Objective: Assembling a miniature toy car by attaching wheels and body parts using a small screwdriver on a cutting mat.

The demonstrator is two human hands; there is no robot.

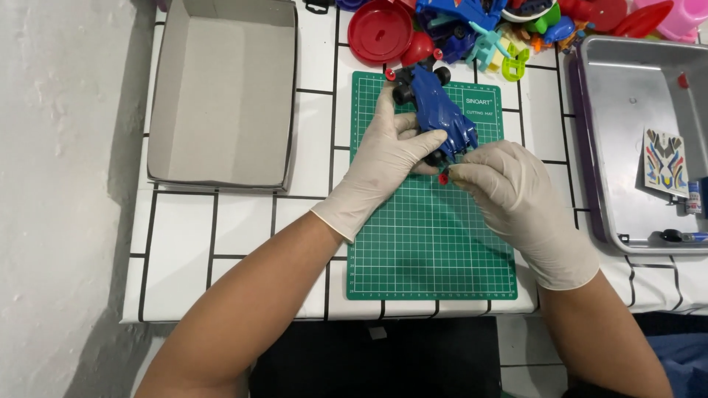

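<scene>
A blue toy race car (439, 110) with black wheels lies on a green cutting mat (431, 243). My left hand (383, 158), in a white glove, grips the car's body from the left side. My right hand (509, 188), also gloved, pinches a small red part (443, 178) against the near end of the car. Two small red knobs show at the car's far end (391, 74).
An open grey cardboard box (221, 96) lies at the left. A metal tray (641, 133) at the right holds a sticker sheet (665, 162) and a pen. Colourful plastic toy parts and a red lid (380, 31) are piled along the back edge of the white tiled table.
</scene>
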